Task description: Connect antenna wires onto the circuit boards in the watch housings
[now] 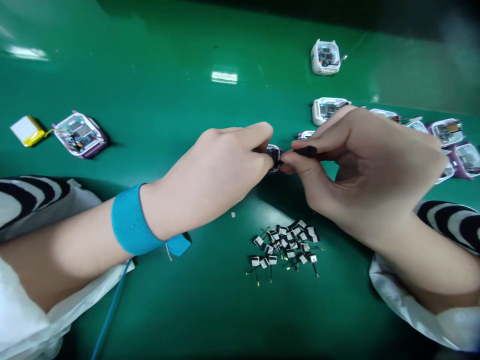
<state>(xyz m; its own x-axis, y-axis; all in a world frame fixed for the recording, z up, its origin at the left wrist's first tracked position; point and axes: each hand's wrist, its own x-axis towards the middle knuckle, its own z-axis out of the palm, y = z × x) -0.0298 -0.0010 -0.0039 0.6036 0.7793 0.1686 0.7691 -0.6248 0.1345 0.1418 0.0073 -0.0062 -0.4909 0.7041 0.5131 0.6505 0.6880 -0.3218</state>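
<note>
A small open device case [275, 158] with dark parts inside shows between my two hands at the middle of the view. My left hand [225, 175] has its fingers closed around the left side of this case and hides much of it. From the right, my right hand [348, 160] pinches a thin black tool [305, 150], and its fingertips are at the case's right edge. Below the hands lies a loose pile of small black-and-white parts [288, 242] with short black leads.
An open purple-and-white case [80, 135] joined by wires to a yellow battery [28, 131] lies at left. White cases [325, 57] and purple cases [466, 160] stand at right. A blue cord [112, 310] runs from the teal wristband [131, 220].
</note>
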